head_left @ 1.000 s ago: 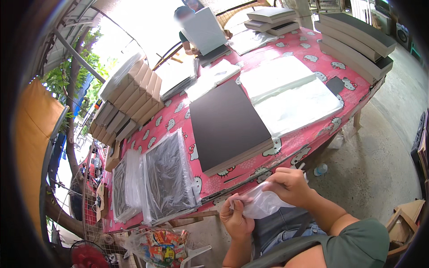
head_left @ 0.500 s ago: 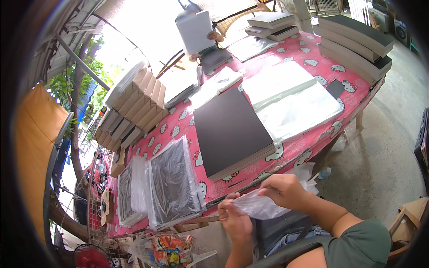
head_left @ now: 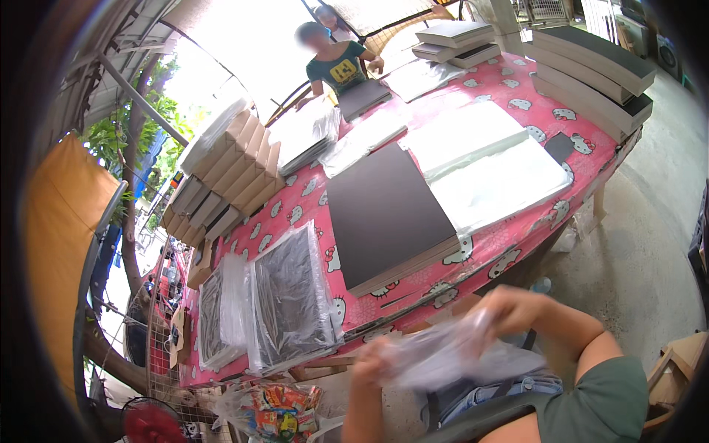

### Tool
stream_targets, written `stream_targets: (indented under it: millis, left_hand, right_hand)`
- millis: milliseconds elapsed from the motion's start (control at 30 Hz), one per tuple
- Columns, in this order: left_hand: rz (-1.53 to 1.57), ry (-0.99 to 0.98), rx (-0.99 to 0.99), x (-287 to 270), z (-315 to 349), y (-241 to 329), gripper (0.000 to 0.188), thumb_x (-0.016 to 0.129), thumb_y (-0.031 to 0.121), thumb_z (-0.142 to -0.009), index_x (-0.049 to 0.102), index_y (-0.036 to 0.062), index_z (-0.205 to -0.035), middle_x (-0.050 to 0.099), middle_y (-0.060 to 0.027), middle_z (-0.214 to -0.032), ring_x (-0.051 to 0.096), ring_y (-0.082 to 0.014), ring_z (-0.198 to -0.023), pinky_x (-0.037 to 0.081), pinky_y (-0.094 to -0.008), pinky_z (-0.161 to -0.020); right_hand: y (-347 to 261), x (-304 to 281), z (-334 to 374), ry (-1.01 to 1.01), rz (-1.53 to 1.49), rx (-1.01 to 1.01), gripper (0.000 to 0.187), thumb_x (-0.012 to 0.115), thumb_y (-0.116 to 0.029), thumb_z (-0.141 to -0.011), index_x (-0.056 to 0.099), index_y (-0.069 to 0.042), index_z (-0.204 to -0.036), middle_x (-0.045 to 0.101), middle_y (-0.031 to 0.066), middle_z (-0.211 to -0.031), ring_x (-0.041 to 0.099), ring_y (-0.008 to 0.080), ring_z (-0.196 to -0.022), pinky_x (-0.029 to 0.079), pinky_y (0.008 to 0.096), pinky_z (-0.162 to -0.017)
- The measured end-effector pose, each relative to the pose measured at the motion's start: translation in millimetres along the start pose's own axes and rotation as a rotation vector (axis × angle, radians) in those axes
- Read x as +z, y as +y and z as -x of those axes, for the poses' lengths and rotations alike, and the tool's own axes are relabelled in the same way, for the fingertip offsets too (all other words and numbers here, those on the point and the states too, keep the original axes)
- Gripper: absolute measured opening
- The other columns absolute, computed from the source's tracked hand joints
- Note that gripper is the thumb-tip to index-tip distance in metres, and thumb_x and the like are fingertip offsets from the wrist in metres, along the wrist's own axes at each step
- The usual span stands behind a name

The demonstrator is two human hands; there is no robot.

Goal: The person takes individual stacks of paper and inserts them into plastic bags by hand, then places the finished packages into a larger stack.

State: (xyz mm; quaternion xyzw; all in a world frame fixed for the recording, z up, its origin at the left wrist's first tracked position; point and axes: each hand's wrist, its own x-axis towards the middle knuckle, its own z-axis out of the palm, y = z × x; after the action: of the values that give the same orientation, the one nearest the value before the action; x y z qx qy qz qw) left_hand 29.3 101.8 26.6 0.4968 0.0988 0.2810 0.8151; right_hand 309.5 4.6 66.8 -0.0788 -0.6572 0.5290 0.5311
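A clear plastic bag [head_left: 437, 356] is stretched between my hands above my lap, just off the table's near edge. My left hand [head_left: 371, 362] grips one end of it, and my right hand [head_left: 511, 310] is closed on the other. Both hands and the bag are smeared by motion, so single fingers do not show well. On the table in front lies a thick stack of black-topped boards [head_left: 391, 218]. Left of that stack sit black packs in clear plastic [head_left: 292, 299].
The table wears a pink patterned cover [head_left: 528, 255]. White plastic-covered sheets [head_left: 502, 173] lie right of the black stack. Brown packs [head_left: 235, 159] rise at the left, thick dark-topped blocks [head_left: 591, 66] at the far right. A co-worker [head_left: 340, 70] stands across the table.
My right hand has moved right and the bag is spread wider. Across the table, the co-worker no longer holds up the pale sheet, and their hands are lower, near the table.
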Motion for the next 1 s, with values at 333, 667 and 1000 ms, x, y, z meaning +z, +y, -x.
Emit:
stream_targets:
  millis: [333, 667, 1000]
  left_hand:
    - [0.652, -0.819, 0.393, -3.0, -29.0, 28.1, 0.035, 0.055, 0.03, -0.082, 0.046, 0.0156, -0.112, 0.055, 0.0007, -0.06, 0.052, -0.0125, -0.058, 0.038, -0.0349, -0.066]
    - [0.526, -0.468, 0.359, -16.0, 0.7, -8.8, 0.048, 0.057, 0.037, -0.08, 0.045, 0.0093, -0.117, 0.059, -0.0045, -0.074, 0.056, -0.0143, -0.07, 0.044, -0.0315, -0.069]
    - [0.241, -0.482, 0.207, -78.5, 5.4, -41.1, 0.047, 0.063, 0.04, -0.073, 0.056, 0.0059, -0.105, 0.061, -0.0067, -0.085, 0.057, -0.0151, -0.073, 0.047, -0.0308, -0.067]
  right_hand:
    - [28.7, -3.6, 34.8, -0.059, -1.108, 0.073, 0.02, 0.064, -0.015, -0.078, 0.063, 0.002, -0.088, 0.063, 0.011, -0.085, 0.058, 0.0206, -0.072, 0.046, 0.0305, -0.068]
    - [39.0, -15.2, 29.5, -0.152, 0.134, 0.597, 0.028, 0.052, -0.029, -0.084, 0.059, -0.004, -0.095, 0.061, 0.0094, -0.085, 0.056, 0.0168, -0.084, 0.043, 0.0321, -0.076]
    - [38.7, -22.1, 38.4, 0.298, -0.391, 0.171, 0.013, 0.055, -0.007, -0.082, 0.062, 0.003, -0.088, 0.062, 0.0111, -0.082, 0.061, 0.0169, -0.076, 0.049, 0.0339, -0.069]
